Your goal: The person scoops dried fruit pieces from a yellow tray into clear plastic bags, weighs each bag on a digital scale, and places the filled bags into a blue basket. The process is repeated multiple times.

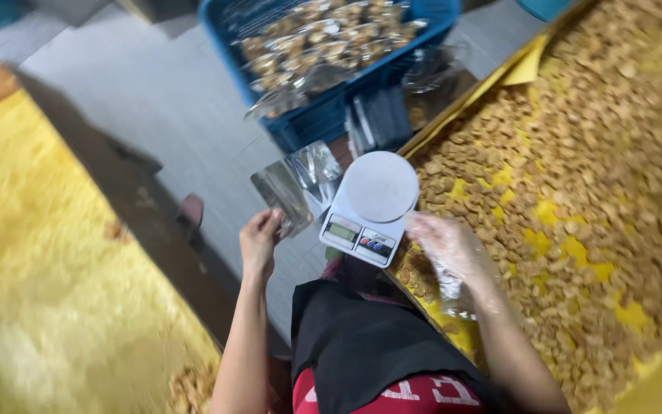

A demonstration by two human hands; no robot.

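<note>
Left hand [258,244] pinches the empty clear pouch [289,192] beside the white scale [368,207] while my gloved right hand [450,245], loosely open, hovers over snacks [576,153]; a weak pinch could drop the pouch.

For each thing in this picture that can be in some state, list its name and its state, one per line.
Left hand: bare, holding a clear pouch.
Clear pouch: empty, held up.
Right hand: in a clear plastic glove, resting over the snack pieces.
Kitchen scale: platform bare, display unreadable.
Blue crate: filled with packed bags.
Snack pieces: loose, spread on yellow sheet.
</note>
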